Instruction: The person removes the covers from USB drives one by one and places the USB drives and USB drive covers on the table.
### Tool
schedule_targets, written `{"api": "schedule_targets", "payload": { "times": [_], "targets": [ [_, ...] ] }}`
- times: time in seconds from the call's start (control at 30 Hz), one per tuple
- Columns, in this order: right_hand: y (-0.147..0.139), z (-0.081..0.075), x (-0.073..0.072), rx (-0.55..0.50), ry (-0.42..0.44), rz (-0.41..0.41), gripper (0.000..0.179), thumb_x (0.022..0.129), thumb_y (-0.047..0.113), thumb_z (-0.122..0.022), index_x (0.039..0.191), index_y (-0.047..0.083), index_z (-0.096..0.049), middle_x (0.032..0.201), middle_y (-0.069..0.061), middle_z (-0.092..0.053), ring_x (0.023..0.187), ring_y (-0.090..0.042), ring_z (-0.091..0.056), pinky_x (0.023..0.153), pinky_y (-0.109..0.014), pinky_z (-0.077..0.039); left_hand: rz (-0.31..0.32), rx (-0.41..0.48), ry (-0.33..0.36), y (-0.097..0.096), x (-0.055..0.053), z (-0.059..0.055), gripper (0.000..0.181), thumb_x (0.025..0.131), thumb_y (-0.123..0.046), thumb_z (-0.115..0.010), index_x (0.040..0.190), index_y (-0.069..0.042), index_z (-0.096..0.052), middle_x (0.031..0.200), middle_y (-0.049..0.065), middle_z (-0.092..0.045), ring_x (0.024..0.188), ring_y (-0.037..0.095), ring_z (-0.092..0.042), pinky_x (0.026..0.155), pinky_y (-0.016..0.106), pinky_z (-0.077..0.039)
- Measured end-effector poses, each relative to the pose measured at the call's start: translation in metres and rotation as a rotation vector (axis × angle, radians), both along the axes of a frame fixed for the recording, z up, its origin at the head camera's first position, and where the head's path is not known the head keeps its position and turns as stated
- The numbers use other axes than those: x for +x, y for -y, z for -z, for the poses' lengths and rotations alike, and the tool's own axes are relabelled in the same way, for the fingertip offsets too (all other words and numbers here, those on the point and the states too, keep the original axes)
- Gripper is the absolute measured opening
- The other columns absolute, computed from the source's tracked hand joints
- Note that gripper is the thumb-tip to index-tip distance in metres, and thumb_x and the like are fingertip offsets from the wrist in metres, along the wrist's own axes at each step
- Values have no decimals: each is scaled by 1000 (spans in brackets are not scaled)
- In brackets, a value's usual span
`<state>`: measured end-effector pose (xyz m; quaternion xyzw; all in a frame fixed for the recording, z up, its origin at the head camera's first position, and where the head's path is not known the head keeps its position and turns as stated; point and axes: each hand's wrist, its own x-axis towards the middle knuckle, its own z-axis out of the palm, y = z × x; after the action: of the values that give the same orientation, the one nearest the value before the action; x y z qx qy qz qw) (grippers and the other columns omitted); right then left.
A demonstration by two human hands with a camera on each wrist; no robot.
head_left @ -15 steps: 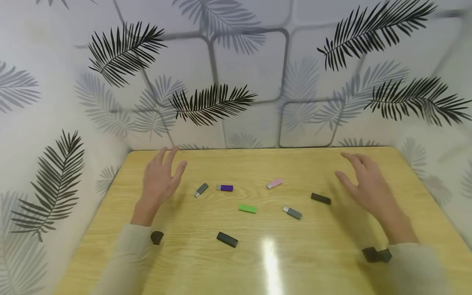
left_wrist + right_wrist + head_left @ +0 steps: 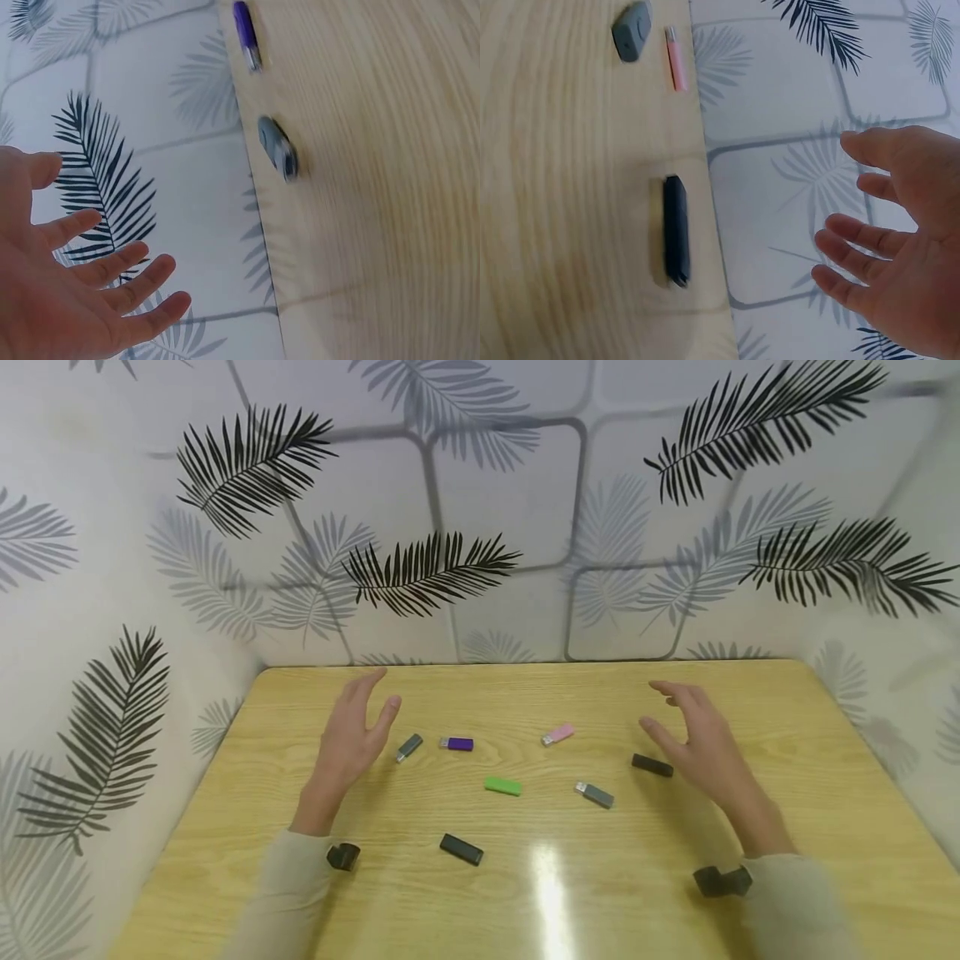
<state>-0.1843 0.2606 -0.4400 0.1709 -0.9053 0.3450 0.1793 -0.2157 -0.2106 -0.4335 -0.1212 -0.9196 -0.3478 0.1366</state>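
Several USB sticks lie spread over the wooden table. My left hand [image 2: 347,743] hovers at the left with fingers spread and holds nothing; nearest to it is a grey-blue stick [image 2: 409,747], with a purple one [image 2: 457,744] just beyond. My right hand [image 2: 699,747], fingers loosely bent and holding nothing, is above the table beside a black stick [image 2: 652,766]. Between the hands lie a pink stick [image 2: 558,735], a green one [image 2: 502,786] and a grey one [image 2: 595,794]. Closer to me is another black stick [image 2: 461,849]. In the right wrist view the black stick [image 2: 676,231] lies left of the fingers.
The wooden table [image 2: 600,893] ends at a white wall [image 2: 510,502] printed with dark and grey leaves, which also closes in at both sides. A bright light reflection shows on the table's near part. Each wrist wears a small black device [image 2: 722,882].
Both hands have moved inward, the left one to the right toward the grey-blue stick, the right one to the left toward the black stick. The USB sticks have stayed in place.
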Motion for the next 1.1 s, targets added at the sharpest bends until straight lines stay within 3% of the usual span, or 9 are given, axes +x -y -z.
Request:
{"api": "schedule_targets", "payload": {
  "times": [0.23,0.4,0.63,0.8,1.1],
  "targets": [
    [19,12,-8,-104,33,-57,50,96,9,-73,141,-2,-53,134,-25,-56,116,-42,-57,96,-64,-48,47,133,28,-16,7,0,56,108,-35,-55,156,-10,-42,151,20,-46,130,43,-50,103,62,-44],
    [30,22,-14,-155,107,-99,49,96,9,-73,140,-3,-54,134,-24,-57,117,-43,-58,97,-63,-49,66,196,62,-26,12,4,57,106,-33,-58,157,-14,-41,150,20,-47,130,43,-52,101,64,-46],
    [41,36,-22,-163,172,-143,46,97,11,-73,138,-1,-56,133,-26,-58,118,-43,-59,98,-61,-50,73,287,87,-40,16,10,53,103,-28,-65,151,-13,-49,145,17,-53,124,43,-58,96,63,-50],
    [48,42,-29,-174,191,-174,42,96,9,-73,135,0,-59,132,-22,-61,118,-42,-60,98,-60,-51,98,341,90,-50,18,15,51,101,-24,-69,148,-12,-52,141,16,-57,120,43,-61,90,55,-55],
    [65,45,-35,-133,253,-213,34,94,1,-72,127,-2,-65,128,-20,-63,115,-41,-62,94,-55,-55,118,371,110,-66,20,24,52,97,-19,-75,145,-12,-56,135,13,-62,114,39,-66,87,51,-56]
  ]
}}
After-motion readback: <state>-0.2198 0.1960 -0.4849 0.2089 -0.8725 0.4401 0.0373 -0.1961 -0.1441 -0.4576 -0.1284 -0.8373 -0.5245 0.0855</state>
